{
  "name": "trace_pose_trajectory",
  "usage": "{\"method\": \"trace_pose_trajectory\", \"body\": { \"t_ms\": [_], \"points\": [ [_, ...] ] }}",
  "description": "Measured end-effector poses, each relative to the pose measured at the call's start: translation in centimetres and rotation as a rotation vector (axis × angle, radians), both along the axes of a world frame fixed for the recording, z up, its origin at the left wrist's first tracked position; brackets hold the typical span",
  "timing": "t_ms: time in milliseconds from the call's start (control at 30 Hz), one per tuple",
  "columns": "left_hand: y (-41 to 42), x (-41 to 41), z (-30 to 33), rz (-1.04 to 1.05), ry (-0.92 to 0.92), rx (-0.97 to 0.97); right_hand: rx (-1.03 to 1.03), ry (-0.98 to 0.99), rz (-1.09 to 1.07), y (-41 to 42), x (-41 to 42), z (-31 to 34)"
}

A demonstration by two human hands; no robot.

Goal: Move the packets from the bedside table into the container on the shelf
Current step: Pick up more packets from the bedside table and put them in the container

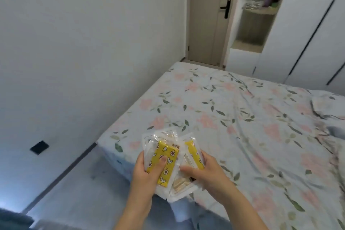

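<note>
We are holding the packets (169,162) in both hands, left hand (147,172) and right hand (203,170) curled round them, shelf (259,11) lying far ahead, up-right of our grip.

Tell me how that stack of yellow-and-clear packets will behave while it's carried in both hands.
The packets look like glossy plastic film, so they probably slide over one another; they already sit fanned out. They seem thin and light, likely floppy at the edges. The left hand and right hand hold them from both sides, which should steady them.

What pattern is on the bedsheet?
The bedsheet is white with pink flowers and green leaves, seen in the head view.
</note>
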State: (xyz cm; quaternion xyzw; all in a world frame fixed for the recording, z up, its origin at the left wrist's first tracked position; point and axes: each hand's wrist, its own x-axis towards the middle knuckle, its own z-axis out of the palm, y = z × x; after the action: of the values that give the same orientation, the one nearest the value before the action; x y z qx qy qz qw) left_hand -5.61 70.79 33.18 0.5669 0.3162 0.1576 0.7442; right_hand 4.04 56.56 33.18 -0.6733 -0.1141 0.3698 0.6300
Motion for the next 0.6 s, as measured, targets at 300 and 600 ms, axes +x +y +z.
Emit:
{"method": "trace_pose_trajectory", "body": {
  "t_ms": [300, 600],
  "points": [
    [19.4, -5.9, -1.3, 0.338, 0.052, -0.05, 0.012, 0.077, 0.298, 22.9, -2.3, -0.8],
    [37.7, -1.8, -2.7, 0.461, 0.051, -0.08, 0.05, 0.104, 0.395, 42.5, 2.6, -2.5]
  ]
}}
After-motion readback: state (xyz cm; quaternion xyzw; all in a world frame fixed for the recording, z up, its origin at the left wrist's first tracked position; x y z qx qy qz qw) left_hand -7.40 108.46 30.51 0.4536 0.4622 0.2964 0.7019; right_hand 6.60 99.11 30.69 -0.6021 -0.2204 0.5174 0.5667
